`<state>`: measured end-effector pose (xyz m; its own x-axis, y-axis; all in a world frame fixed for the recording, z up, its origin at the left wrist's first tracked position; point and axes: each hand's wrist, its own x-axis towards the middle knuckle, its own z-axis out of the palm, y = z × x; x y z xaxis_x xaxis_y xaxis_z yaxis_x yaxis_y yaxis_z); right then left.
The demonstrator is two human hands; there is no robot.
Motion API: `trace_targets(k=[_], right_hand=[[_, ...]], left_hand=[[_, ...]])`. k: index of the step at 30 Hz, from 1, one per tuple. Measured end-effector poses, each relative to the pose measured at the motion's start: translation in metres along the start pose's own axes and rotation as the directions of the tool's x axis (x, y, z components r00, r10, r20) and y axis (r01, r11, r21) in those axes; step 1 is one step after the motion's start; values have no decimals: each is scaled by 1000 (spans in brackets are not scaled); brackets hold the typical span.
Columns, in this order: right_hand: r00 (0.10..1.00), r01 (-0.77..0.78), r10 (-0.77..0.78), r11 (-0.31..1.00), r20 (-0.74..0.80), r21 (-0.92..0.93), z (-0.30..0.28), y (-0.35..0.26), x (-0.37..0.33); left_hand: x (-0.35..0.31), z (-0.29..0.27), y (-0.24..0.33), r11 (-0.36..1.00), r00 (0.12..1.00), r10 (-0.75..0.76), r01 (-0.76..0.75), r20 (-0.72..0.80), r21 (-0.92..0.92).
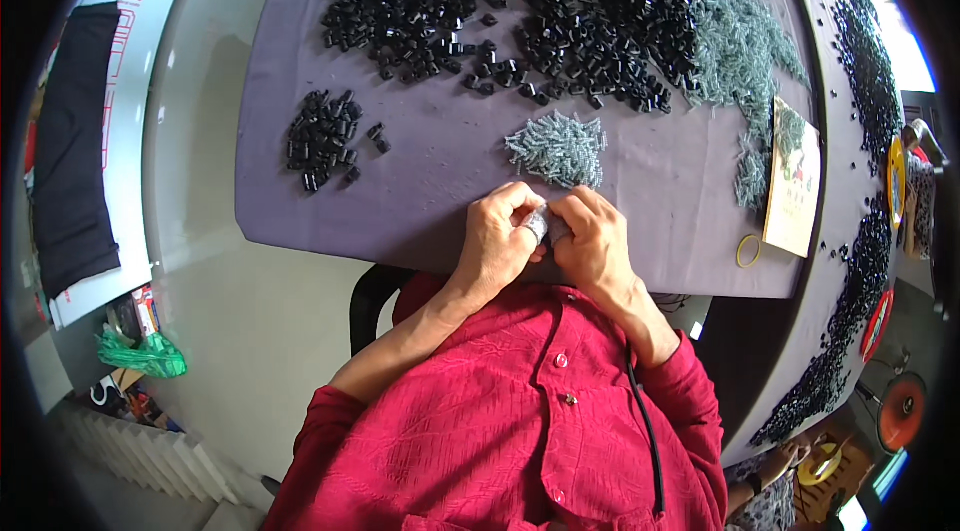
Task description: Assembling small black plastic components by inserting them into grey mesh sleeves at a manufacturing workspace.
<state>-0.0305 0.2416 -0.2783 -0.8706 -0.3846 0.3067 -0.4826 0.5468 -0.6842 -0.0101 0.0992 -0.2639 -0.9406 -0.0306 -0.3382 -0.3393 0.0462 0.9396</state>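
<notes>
My left hand (502, 233) and my right hand (592, 236) meet at the near edge of the cloth-covered table (430, 146). Both are closed, fingertips pinched together; whatever they grip is hidden between them. Grey wrapping (540, 223) covers the thumb area where they meet. Just beyond my hands lies a small heap of slender silvery-grey pieces (560, 151), perhaps screws or pins. To the left sits a small group of short black cylindrical parts (325, 139). A far larger spread of the same black parts (440, 6) fills the back of the table.
More silvery pieces (740, 46) lie at the back right, beside a tan booklet (793, 181) and a yellow ring (748, 251). A second table along the right carries black parts (850, 301). Another person's hand (790, 456) shows at lower right. A green bag (145, 356) lies at left.
</notes>
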Motion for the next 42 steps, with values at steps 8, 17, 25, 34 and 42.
trace_targets(k=[8, 17, 25, 34, 42], right_hand=[[964, -225, 219, 974, 147, 24, -39, 2, 15], [995, -83, 90, 985, 44, -152, -49, 38, 49], [986, -38, 74, 973, 147, -230, -58, 33, 62], [985, -35, 78, 965, 154, -262, -57, 44, 60], [984, -67, 97, 979, 150, -194, -63, 41, 56]], left_hand=[[-3, 9, -8, 758, 883, 463, -436, 70, 485], [18, -61, 0, 653, 837, 533, -317, -120, 688], [26, -116, 0, 630, 811, 523, -161, -261, 760], [29, -116, 13, 631, 799, 489, -47, -350, 774], [60, -131, 27, 645, 796, 477, -31, -372, 763]])
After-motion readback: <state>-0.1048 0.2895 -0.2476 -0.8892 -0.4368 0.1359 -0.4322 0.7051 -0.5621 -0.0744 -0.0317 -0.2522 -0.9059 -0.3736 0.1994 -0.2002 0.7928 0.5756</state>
